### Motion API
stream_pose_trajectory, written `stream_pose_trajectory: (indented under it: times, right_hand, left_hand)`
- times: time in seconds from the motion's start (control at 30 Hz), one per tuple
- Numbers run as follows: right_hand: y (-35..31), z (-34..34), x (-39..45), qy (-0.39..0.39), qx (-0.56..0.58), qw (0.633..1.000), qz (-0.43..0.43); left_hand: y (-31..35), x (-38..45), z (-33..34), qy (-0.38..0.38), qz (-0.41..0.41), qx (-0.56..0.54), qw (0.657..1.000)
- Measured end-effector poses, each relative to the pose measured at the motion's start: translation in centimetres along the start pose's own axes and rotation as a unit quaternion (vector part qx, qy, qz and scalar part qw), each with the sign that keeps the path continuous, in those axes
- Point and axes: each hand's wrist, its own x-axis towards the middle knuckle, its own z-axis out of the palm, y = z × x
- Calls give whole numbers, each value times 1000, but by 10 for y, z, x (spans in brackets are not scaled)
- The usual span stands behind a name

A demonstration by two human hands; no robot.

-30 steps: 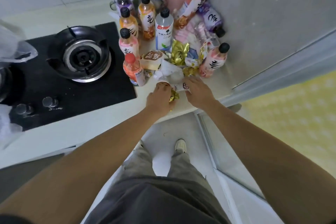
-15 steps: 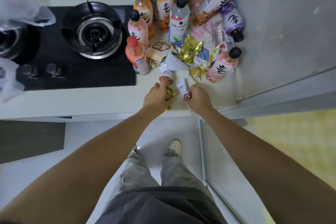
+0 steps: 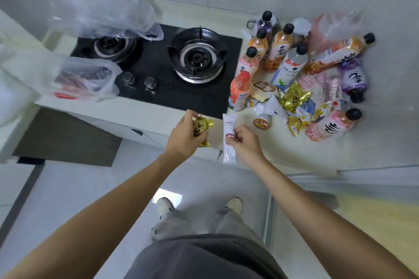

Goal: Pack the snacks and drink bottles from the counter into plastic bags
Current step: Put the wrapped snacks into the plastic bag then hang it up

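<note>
We look down from head height at a pale kitchen counter (image 3: 283, 149) w/ a black two-burner gas hob (image 3: 158, 70) set into it. Our left hand (image 3: 184, 136) is curled round a small gold foil snack packet (image 3: 200, 125), held over the counter's front edge. Our right hand (image 3: 246, 142) pinches a long white snack sachet (image 3: 229, 138) w/ a red-brown logo, thumb and fingers closed on its middle; the sachet hangs upright, its lower end past the counter edge.

To the right, in the corner by the wall, sits the rest of the pile. Approx. six drink bottles stand upright, among them an orange-capped bottle (image 3: 240, 90) nearest the hob and a white-labelled bottle (image 3: 291, 64) behind it. Three more bottles lie on their sides: an orange one (image 3: 337, 55), a purple one (image 3: 353, 79), and a pink one (image 3: 330, 125) nearest us. Betw. them lie loose snacks, incl. a larger gold foil pouch (image 3: 293, 97) and a small round brown-lidded cup (image 3: 262, 123).

On the left, a clear plastic bag (image 3: 102, 13) rests over the far burner, and a second plastic bag (image 3: 84, 79) w/ red items inside sits just beside the hob knobs.
</note>
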Motion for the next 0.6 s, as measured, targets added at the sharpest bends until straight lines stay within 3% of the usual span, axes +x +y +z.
stream_pose_trajectory:
  times: [0.2, 0.6]
  right_hand:
    - [-86, 98, 12, -72, 9, 997, -40]
    - [-220, 326, 27, -115, -7, 991, -69]
  left_hand:
    - [-69, -16, -91, 63, -44, -14, 997]
    - [-244, -4, -288, 128, -104, -74, 984]
